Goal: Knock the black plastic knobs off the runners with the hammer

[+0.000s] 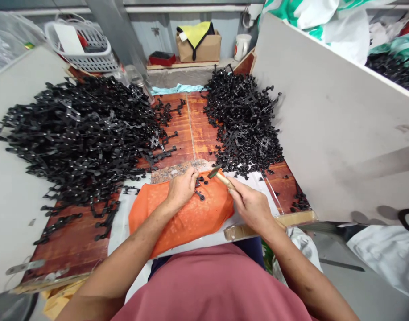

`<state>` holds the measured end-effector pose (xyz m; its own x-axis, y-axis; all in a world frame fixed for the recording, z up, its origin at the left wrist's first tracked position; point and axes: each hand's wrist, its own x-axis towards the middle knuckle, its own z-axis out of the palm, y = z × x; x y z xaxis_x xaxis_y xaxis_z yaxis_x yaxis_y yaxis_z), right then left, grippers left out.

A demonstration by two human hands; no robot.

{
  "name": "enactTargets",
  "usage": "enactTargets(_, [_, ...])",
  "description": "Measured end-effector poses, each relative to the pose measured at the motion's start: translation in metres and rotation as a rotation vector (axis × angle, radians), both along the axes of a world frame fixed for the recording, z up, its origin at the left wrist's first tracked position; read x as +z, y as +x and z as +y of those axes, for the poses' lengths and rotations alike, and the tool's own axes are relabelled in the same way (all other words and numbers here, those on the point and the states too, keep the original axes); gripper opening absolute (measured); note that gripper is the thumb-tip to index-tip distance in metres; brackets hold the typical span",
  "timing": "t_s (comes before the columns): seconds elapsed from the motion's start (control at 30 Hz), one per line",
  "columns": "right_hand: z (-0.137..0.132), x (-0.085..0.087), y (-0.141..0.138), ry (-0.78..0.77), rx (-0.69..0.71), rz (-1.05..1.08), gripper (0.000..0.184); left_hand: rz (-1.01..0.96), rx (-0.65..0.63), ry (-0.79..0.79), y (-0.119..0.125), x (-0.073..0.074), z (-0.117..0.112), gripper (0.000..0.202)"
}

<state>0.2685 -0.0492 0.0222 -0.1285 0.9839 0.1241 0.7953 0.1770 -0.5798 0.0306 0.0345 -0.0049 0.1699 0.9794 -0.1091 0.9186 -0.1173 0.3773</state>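
Observation:
My left hand (183, 189) is closed on a black plastic piece (200, 195) with round ends, just above an orange cloth pad (177, 218). My right hand (251, 203) grips the light wooden handle of a small hammer (221, 176). Its dark metal head is over the pad's far right edge, a short way right of the black piece. The fingertips of my left hand are partly hidden. Under the pad lie a white sheet (119, 236) and a speckled stone slab (169, 171).
A large heap of black plastic pieces (84, 133) lies at the left, a smaller heap (246, 120) at the right. Pale panels (324, 116) wall both sides. At the back are a white basket (87, 58), a cardboard box (204, 49) and a white mug (241, 47).

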Motion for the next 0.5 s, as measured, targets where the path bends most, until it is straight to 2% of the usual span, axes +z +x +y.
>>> enactTargets(0.1, [0.01,0.007,-0.009,0.065,0.031,-0.019,0.05,0.012,0.009,-0.002,0.001,0.001,0.0,0.027])
enactTargets(0.27, [0.016,0.004,-0.02,-0.029,0.078,-0.215,0.049,0.03,0.024,-0.023,0.001,0.002,0.001,0.025])
enactTargets(0.4, [0.018,0.007,-0.019,0.034,0.06,-0.172,0.052,0.058,0.014,-0.025,0.001,0.002,0.001,0.025])
enactTargets(0.5, [0.023,0.008,-0.021,-0.011,0.078,-0.281,0.051,0.074,0.005,-0.019,0.002,0.002,0.001,0.026])
